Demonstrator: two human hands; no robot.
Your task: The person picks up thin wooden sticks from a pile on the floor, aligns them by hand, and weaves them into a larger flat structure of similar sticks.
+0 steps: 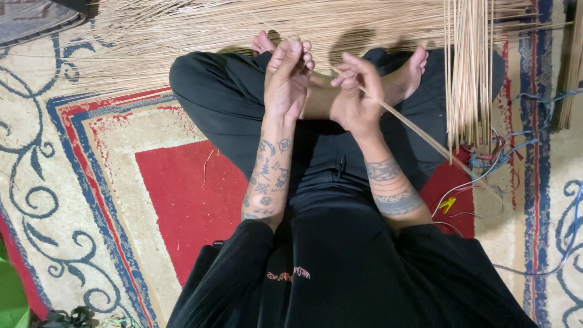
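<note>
I sit cross-legged in black clothes on a patterned rug point(176, 194). My left hand point(286, 82) is raised over my feet, fingers curled around the far end of a thin tan stick point(413, 129). My right hand point(355, 94) pinches the same stick close by; the stick runs diagonally down to the right past my knee. A wide spread of loose thin sticks point(200, 30) lies on the floor beyond my feet.
A tied bundle of straight sticks point(467, 67) lies to the right of my knee. Blue and red strings and thin wires point(498, 152) tangle on the rug at right, with a small yellow piece point(448, 204). Something green point(11, 291) shows at the bottom left corner.
</note>
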